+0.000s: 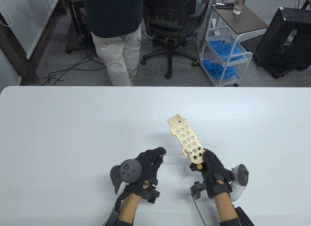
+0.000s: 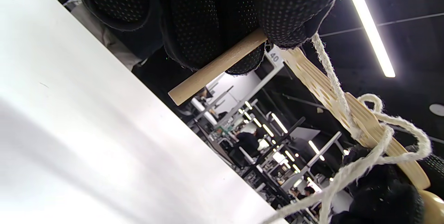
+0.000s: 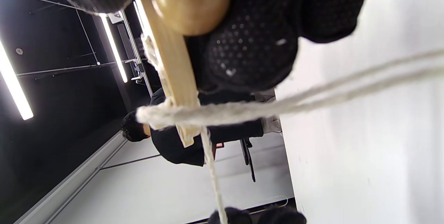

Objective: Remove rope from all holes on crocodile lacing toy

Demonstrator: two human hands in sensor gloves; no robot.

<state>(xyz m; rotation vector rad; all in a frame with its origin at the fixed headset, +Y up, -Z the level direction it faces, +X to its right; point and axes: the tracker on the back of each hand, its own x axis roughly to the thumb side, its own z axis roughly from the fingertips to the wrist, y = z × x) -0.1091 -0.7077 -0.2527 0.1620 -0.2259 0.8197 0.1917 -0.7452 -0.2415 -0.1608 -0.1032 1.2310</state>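
I've got the crocodile board point(image 1: 186, 137) lifted off the white table point(image 1: 73, 129) in my right hand point(image 1: 215, 171), fingers wrapped round its near end just beside the round wooden knob point(image 1: 199, 166), the far end pointing away and a little left. My left hand point(image 1: 148, 166) sits to the left of the board, pinching the wooden threading stick point(image 2: 216, 67) with the rope point(image 1: 173, 154) running taut from it across to the board's lowest holes. Most holes up the board look bare from above, so I judge only the last few near my right hand are laced. Under the board a slack loop of rope hangs; the left wrist view shows it curling round the board's edge. To do this well I'd draw straight out along the axis of the hole, not sideways across the wood, keep the board steady, and watch that hanging loop so it doesn't cinch into a knot against the edge. The frayed cord looks likely to snag if I rush. The table beneath the board is plain and lightly scuffed; beyond its far edge a person stands by an office chair, with a white cart of blue material to the right of that
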